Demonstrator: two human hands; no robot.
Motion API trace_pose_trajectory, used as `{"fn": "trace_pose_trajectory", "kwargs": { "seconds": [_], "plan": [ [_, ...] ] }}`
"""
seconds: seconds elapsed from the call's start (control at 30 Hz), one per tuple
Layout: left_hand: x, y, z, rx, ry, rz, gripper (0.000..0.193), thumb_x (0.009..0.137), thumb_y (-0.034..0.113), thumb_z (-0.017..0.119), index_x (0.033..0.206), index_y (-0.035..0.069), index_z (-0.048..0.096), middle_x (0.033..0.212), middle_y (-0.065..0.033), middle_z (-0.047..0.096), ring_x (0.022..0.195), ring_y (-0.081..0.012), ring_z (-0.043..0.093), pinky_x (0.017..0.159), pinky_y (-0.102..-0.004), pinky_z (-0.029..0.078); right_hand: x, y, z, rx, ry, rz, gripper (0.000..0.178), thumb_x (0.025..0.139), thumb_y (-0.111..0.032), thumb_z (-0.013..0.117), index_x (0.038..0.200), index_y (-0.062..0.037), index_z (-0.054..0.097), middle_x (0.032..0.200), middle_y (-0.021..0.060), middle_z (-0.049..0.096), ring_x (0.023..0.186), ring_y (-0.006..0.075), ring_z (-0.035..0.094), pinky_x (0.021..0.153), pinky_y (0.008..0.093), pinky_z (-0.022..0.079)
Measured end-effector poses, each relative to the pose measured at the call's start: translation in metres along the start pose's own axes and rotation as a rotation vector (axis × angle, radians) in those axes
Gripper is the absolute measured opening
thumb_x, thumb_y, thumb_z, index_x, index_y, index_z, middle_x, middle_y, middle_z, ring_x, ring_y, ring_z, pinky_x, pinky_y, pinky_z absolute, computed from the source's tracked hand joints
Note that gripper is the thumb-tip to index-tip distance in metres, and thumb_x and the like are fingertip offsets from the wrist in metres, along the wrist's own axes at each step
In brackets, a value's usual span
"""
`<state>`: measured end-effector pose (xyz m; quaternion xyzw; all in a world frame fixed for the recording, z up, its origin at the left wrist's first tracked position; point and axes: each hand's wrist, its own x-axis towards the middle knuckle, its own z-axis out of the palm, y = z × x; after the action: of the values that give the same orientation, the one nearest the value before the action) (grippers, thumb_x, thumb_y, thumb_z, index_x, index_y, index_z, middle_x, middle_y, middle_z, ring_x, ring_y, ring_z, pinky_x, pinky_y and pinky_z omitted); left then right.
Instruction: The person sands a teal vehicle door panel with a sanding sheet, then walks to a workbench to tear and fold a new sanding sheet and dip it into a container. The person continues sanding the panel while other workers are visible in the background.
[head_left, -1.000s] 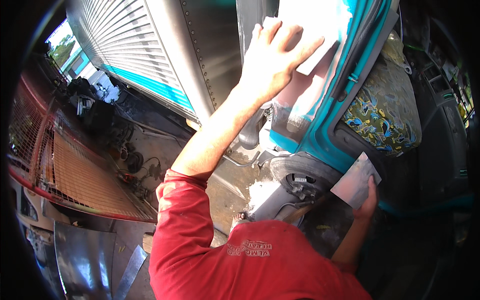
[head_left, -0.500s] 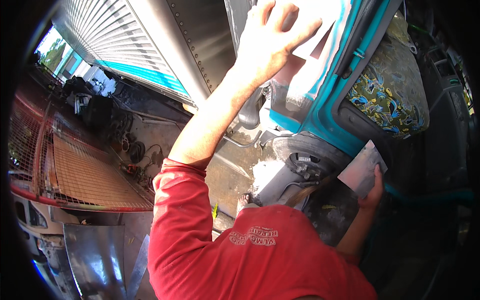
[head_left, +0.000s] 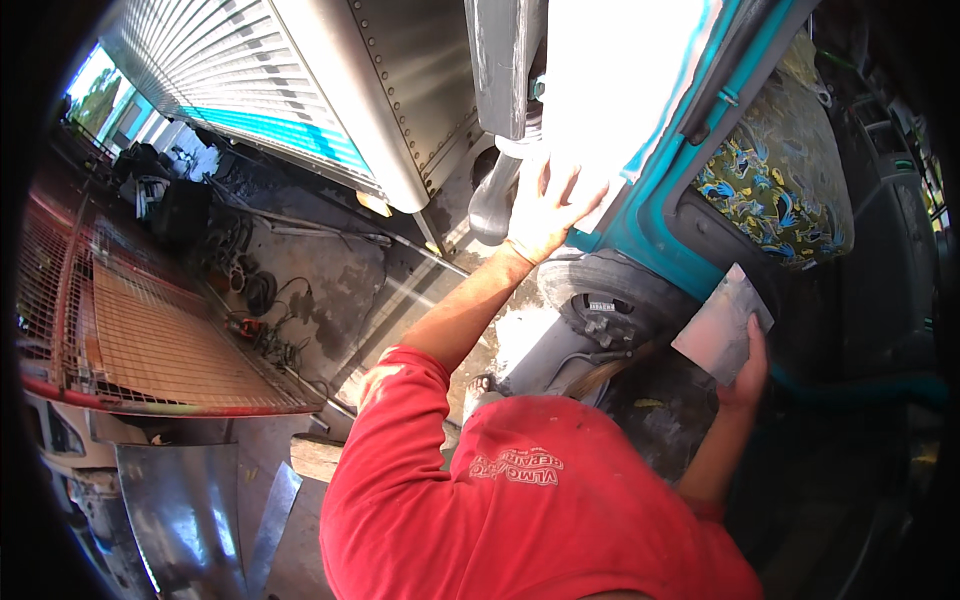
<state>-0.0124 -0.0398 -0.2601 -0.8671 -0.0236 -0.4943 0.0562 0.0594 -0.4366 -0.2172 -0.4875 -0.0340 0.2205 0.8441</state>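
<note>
Sheet (head_left: 722, 325): 1, in right grip (head_left: 745, 368) | left grip (head_left: 550, 215): apparently holding pale blade (head_left: 597, 210)

red shirt (head_left: 570, 520) with pale print, teal vehicle body (head_left: 640, 238), pinkish-grey board (head_left: 722, 325), olive seat cover (head_left: 790, 190) patterned blue and yellow

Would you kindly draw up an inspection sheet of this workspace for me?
Surface: vehicle panel, teal-edged, its pale area washed out by glare.
Job's things: flat board with pinkish-grey face; pale flat piece under the left hand.
Clutter: bent metal sheet, metal strip and wooden block on the floor.
Hands: left spread at the panel's lower end, grip unclear; right hand grips the board.
Cables: dark coil, cable or hose unclear.
Surroundings: ribbed silver vehicle body, red-framed mesh, patterned seat.
</note>
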Motion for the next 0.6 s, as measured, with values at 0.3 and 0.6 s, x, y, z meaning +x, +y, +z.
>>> {"fn": "trace_pose_trajectory", "kwargs": {
  "seconds": [0.3, 0.6],
  "plan": [
    [0.004, 0.058, -0.109, -0.848, -0.257, -0.258, 0.072, 0.093, 0.004, 0.078, 0.159, 0.019, 0.054, 0.144, -0.0193, 0.054, 0.136, -0.0403, 0.057, 0.114, -0.053, 0.046, 0.005, 0.064, 0.045, 0.21, -0.28, 0.119, 0.042, 0.114, -0.028, 0.054, 0.147, -0.0019, 0.057, 0.139, 0.011, 0.067, 0.128, 0.0243, 0.066, 0.109, 0.0432, 0.054],
    [-0.021, 0.048, -0.15, -0.513, -0.667, 0.044, 0.065, 0.084, 0.005, 0.078, 0.144, 0.03, 0.071, 0.15, -0.0126, 0.057, 0.143, -0.0372, 0.054, 0.112, -0.0511, 0.05, -0.02, 0.054, 0.054, 0.273, -0.36, 0.084, 0.049, 0.101, -0.021, 0.059, 0.143, 0.0047, 0.059, 0.135, 0.0192, 0.069, 0.123, 0.0312, 0.069, 0.108, 0.0448, 0.054]
  ]
}}
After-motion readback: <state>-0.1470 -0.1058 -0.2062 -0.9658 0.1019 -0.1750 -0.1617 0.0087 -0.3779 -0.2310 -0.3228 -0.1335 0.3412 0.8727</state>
